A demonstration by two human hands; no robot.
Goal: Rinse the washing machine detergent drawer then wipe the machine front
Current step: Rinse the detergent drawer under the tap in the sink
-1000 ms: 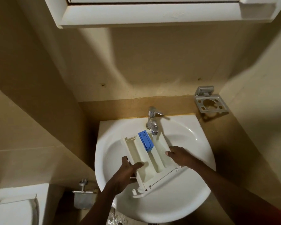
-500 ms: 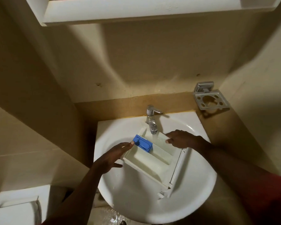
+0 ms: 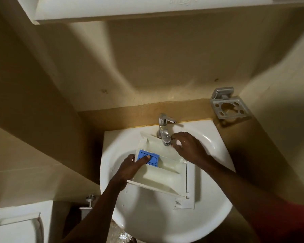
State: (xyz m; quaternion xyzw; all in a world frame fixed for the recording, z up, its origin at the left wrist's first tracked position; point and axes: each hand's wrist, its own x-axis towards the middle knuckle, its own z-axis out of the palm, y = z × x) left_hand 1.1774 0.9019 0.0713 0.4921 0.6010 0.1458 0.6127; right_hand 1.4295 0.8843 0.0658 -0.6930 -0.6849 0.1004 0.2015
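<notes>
The white detergent drawer lies across the white sink, its far end under the chrome tap. A blue insert sits in its left compartment. My left hand grips the drawer's left edge, with the thumb lying on the blue insert. My right hand holds the far right edge, fingers curled just beside the spout. The drawer's front panel points to the right front of the basin. The washing machine is out of view.
A metal wall holder hangs right of the tap. A white cabinet juts out overhead. A white toilet cistern stands at lower left, with a chrome valve beside the basin. The walls stand close on both sides.
The drawer has turned further in the basin, front panel swinging right. My left hand shifted onto the blue insert and my right hand moved up beside the spout.
</notes>
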